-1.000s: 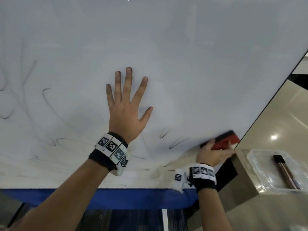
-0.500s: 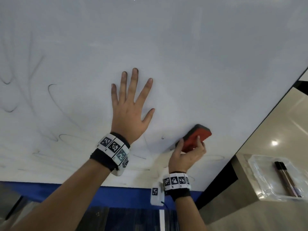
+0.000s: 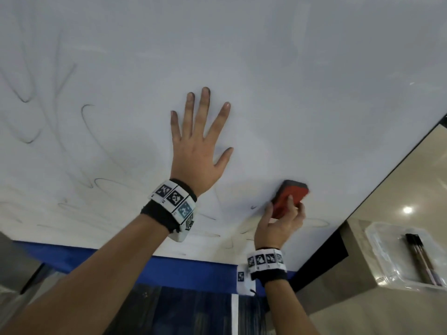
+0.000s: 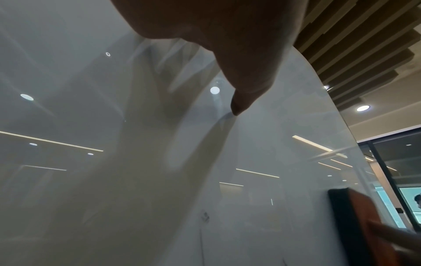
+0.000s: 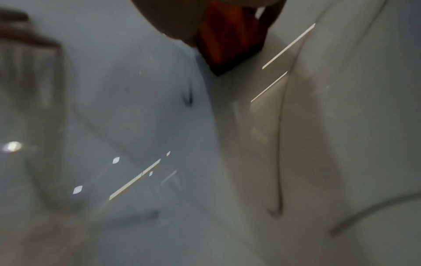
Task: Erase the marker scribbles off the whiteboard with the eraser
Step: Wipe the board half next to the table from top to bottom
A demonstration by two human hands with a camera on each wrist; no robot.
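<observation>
A large whiteboard (image 3: 290, 81) fills the head view, with dark marker scribbles (image 3: 84, 131) across its left and lower parts. My left hand (image 3: 198, 151) lies flat on the board, fingers spread. Lower right, my right hand (image 3: 280, 221) grips a red eraser (image 3: 289, 198) with a dark felt face pressed to the board. In the left wrist view the eraser (image 4: 364, 225) shows at the lower right and my thumb touches the board (image 4: 284, 144). The blurred right wrist view shows the eraser (image 5: 227, 36) above curved marks (image 5: 280, 144).
The board's black right edge (image 3: 387, 170) runs diagonally. Beyond it, a clear plastic tray (image 3: 387, 276) holds markers (image 3: 420, 259) on a ledge. A blue strip (image 3: 145, 264) runs under the board's lower edge.
My right hand has carried the eraser from the board's lower right edge leftward and up across the scribbles. Some marks there have gone. The left hand stays flat on the board.
</observation>
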